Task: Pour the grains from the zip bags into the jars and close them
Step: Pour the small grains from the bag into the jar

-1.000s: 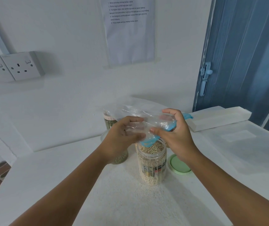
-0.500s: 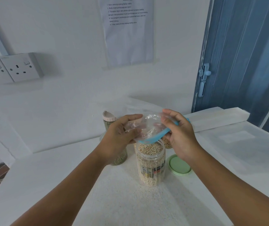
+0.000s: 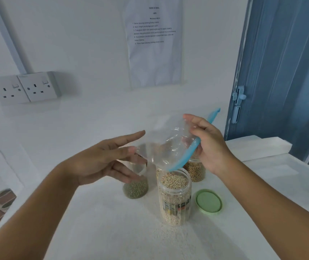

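A clear zip bag [image 3: 166, 145] with a blue zip strip hangs above an open jar [image 3: 174, 197] that is full of pale grains. My right hand [image 3: 205, 142] pinches the bag by its zip edge, and the bag looks empty. My left hand [image 3: 105, 159] is off the bag, fingers straight, just left of it. The jar's green lid [image 3: 208, 201] lies flat on the counter to the jar's right. A jar of green grains [image 3: 136, 185] stands partly behind my left hand. A jar of tan beans [image 3: 195, 170] stands behind, below my right hand.
The white counter [image 3: 112, 231] runs to a white wall with a double socket [image 3: 23, 89] and a taped paper sheet [image 3: 154, 42]. A long white box [image 3: 258, 149] lies at the back right beside a blue door [image 3: 281, 72].
My left hand has let go of the bag and opened out to the left. My right hand has lifted the bag's zip end up and to the right.
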Tool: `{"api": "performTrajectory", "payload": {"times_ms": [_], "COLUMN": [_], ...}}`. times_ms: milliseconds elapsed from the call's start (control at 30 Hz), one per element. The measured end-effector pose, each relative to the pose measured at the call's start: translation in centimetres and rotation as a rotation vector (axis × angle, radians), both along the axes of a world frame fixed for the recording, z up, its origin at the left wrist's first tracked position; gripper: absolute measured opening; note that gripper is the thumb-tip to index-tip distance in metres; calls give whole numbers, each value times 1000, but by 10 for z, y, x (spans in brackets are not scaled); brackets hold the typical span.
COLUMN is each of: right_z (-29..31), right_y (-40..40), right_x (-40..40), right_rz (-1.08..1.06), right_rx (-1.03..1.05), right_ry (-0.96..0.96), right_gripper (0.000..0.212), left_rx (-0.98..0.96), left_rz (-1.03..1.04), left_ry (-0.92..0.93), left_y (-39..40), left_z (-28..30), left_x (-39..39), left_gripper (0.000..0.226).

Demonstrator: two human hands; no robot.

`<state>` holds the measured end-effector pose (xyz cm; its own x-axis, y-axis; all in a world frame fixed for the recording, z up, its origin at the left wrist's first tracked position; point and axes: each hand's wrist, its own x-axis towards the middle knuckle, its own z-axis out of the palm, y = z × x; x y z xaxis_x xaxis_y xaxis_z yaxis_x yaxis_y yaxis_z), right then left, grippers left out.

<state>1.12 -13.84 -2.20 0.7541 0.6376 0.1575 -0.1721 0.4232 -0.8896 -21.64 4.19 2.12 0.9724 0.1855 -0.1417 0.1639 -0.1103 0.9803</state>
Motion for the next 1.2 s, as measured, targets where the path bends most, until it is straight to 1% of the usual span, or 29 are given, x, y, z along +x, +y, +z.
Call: {"api": "performTrajectory", "payload": {"times_ms": [67, 133, 167, 200, 267, 300, 333, 400, 500, 567, 667, 733, 800, 867, 967, 1033, 1100, 1167, 1200], "right_z": [9, 17, 22, 26, 34, 37, 40, 46, 54, 57, 60, 62, 61, 58, 54, 48, 41, 35, 32], "right_y": [4, 9, 13, 16, 24, 27, 30, 34, 39, 43, 47, 47, 49, 54, 61, 66, 69, 70, 70], "right_x": [-5, -12, -16, -21, -30, -35, -39, -48, -58, -61, -60, -58, -58, -61, -68, -67, -63, -64, -66], "right_rz": [31, 83, 110, 134, 202, 244, 289, 374, 491, 534, 549, 529, 472, 404, 324, 258, 129, -27, -95], "right_rx": [-8, -6, -11, -24, -34, -30, -30, -45, -78, -110, -176, -271, -414, -502, -500, -485, -482, -472, -459], "right_ry": [-38, -85, -118, -152, -206, -221, -236, -268, -309, -354, -404, -521, -709, -829, -885, -936, -998, -1034, -1039], "right_gripper": [45, 46, 45, 44, 46, 50, 54, 57, 56, 54, 51, 46, 39, 36, 36, 32, 26, 27, 27], "left_rx": [25, 105, 181, 292, 510, 566, 601, 650, 602, 580, 568, 521, 454, 394, 359, 342, 286, 211, 169], "left_rz": [-27, 5, 48, 90, 170, 207, 228, 231, 187, 151, 124, 141, 145, 131, 100, 133, 204, 277, 321], "left_ry": [54, 69, 50, 9, -66, -85, -92, -113, -162, -140, -76, -73, -74, -55, -34, -52, -108, -183, -225], "left_y": [14, 24, 27, 29, 30, 29, 28, 25, 28, 31, 40, 48, 55, 61, 62, 63, 67, 72, 74], "left_z": [19, 35, 42, 47, 54, 56, 58, 58, 60, 65, 71, 70, 62, 53, 42, 36, 32, 30, 30], "left_x": [-21, -36, -40, -42, -41, -38, -35, -28, -24, -23, -31, -40, -47, -51, -53, -56, -61, -66, -68], "left_gripper": [50, 67, 72, 70, 48, 41, 40, 43, 39, 38, 37, 34, 27, 23, 27, 28, 32, 45, 46]}}
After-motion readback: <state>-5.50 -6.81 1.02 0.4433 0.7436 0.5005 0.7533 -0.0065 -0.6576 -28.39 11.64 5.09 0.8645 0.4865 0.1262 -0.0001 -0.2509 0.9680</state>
